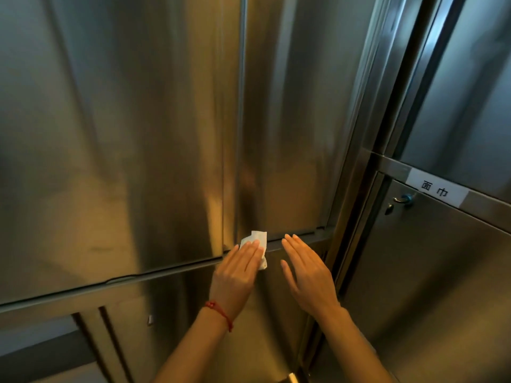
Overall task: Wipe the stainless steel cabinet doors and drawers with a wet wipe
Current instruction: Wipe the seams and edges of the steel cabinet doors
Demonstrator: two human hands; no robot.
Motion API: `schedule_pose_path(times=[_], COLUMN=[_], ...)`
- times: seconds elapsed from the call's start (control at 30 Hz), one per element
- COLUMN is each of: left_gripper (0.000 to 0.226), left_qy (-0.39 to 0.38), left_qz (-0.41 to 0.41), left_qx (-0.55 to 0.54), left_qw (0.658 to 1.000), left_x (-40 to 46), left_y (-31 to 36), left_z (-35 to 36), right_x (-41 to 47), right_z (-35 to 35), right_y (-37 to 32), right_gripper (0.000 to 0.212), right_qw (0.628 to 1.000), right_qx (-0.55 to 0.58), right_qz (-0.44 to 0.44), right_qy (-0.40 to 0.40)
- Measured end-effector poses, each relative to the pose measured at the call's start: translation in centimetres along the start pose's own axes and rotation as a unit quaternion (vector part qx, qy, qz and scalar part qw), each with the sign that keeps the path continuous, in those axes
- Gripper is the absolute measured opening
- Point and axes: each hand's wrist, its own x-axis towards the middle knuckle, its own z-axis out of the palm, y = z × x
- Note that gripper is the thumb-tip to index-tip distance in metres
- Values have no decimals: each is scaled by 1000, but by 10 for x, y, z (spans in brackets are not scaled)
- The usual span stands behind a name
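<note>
Two tall stainless steel cabinet doors fill the view, the left door (110,134) and the right door (290,120), split by a vertical seam. My left hand (237,275) lies flat with straight fingers, pressing a white wet wipe (258,239) against the bottom edge of the doors by the seam. My right hand (307,275) is open, fingers straight, its tips at the lower edge of the right door. It holds nothing. A red string bracelet circles my left wrist.
A horizontal gap runs under the doors, with lower steel panels (179,313) beneath. To the right stands another steel cabinet (428,272) with a white label (435,188), a keyhole and a small blue key ring (406,199).
</note>
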Motion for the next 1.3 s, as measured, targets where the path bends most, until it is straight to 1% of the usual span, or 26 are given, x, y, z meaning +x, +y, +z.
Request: schedule_pose_path(times=[0.07,0.27,0.3,0.4,0.53,0.63,0.67,0.77,1.0,1.1,1.3], left_gripper=[52,46,43,26,29,59,64,61,52,49,54], left_qy=[1,26,30,40,27,-7,-17,-22,-14,-9,-17], left_qz=[-12,-18,-19,-19,-30,-64,-73,-91,-149,-174,-217], left_qx=[12,59,68,95,127,136,142,169,250,293,378], left_qw=[1000,998,997,995,991,989,987,981,956,940,900], left_x=[-10,-42,-47,-62,-84,-99,-104,-114,-136,-149,-183], left_y=[-9,-46,-51,-64,-80,-89,-91,-94,-96,-94,-82], left_z=[-16,-69,-77,-99,-123,-145,-152,-173,-222,-240,-280], right_x=[3,13,14,14,15,17,18,22,43,47,38], right_z=[5,12,12,12,17,22,23,28,35,36,41], right_y=[-18,-85,-96,-128,-162,-185,-193,-215,-264,-283,-331], right_gripper=[48,41,41,39,38,40,40,41,39,39,40], right_qw=[1000,998,998,996,994,990,988,983,959,941,905], right_qx=[12,41,46,63,89,121,129,148,204,239,305], right_qz=[-5,-38,-41,-55,-67,-72,-78,-104,-196,-237,-295], right_qy=[2,31,31,31,14,-15,-18,-23,9,19,-13])
